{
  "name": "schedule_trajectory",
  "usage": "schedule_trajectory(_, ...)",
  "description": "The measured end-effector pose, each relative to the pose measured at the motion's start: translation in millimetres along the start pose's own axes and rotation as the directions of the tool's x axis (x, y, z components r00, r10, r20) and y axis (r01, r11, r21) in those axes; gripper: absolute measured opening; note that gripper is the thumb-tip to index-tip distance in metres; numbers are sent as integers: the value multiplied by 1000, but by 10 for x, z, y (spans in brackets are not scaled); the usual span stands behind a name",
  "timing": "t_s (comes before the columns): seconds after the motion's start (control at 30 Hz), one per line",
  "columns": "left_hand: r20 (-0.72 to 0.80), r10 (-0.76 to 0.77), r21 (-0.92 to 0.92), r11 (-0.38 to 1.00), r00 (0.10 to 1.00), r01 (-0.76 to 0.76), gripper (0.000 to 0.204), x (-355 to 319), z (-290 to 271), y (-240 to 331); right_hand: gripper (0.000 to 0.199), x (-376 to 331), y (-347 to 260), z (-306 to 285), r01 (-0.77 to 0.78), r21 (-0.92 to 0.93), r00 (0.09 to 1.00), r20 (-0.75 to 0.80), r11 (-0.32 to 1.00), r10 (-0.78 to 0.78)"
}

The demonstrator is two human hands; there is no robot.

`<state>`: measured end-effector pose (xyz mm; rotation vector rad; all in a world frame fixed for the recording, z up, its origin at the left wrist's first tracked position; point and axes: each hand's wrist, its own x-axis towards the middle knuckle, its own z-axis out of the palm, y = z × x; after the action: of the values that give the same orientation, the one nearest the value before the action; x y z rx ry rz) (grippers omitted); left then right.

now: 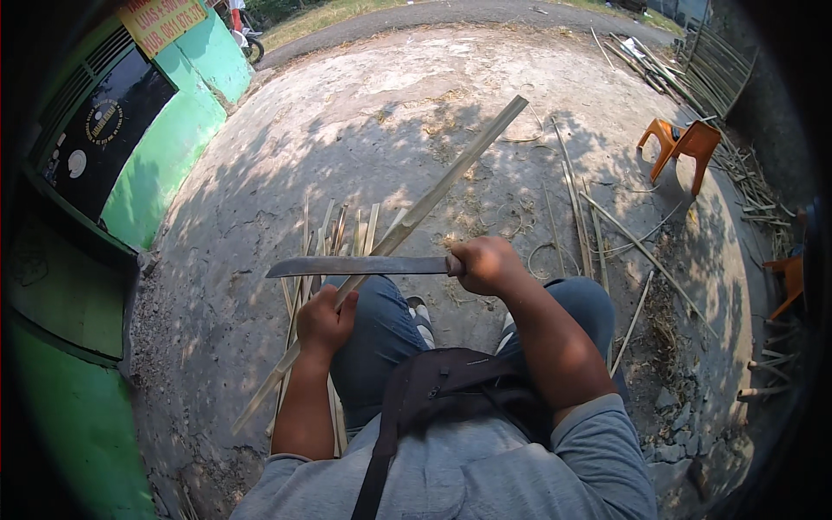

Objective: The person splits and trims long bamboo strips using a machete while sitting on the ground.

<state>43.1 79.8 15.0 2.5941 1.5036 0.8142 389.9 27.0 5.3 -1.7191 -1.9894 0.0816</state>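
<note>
My right hand [488, 266] is wrapped round the handle of a machete [368, 266], whose long blade points left. The blade lies level across a long split bamboo strip [442, 184]; whether the edge bites into it I cannot tell. My left hand [326, 321] grips that strip below the blade, its thumb up along the side. The strip slants from the lower left up to the far right. Beneath it, by my left leg, a bundle of bamboo strips [373, 227] lies on the ground, partly hidden by my arm and knee.
Loose bamboo strips [646, 256] and curled shavings [520, 217] lie on the concrete to the right. An orange plastic chair [680, 149] stands at the far right, near a bamboo pile [650, 65]. A green wall [152, 186] runs along the left. A black bag [442, 381] hangs at my waist.
</note>
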Motion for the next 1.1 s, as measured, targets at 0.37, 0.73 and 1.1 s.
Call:
schedule_trajectory(0.37,41,-110,-69,991,993,112,50,-25,-64,5,20,2,447,-224,-315,183,940,-77,931,333)
schedule_trajectory(0.73,-36,-55,-40,998,998,53,51,-53,24,-35,9,-51,-120,28,-4,23,1000,7,1000,3)
schedule_trajectory(1.1,-66,-88,-103,991,994,81,52,-54,23,-43,15,17,488,-228,-376,199,912,-92,905,399)
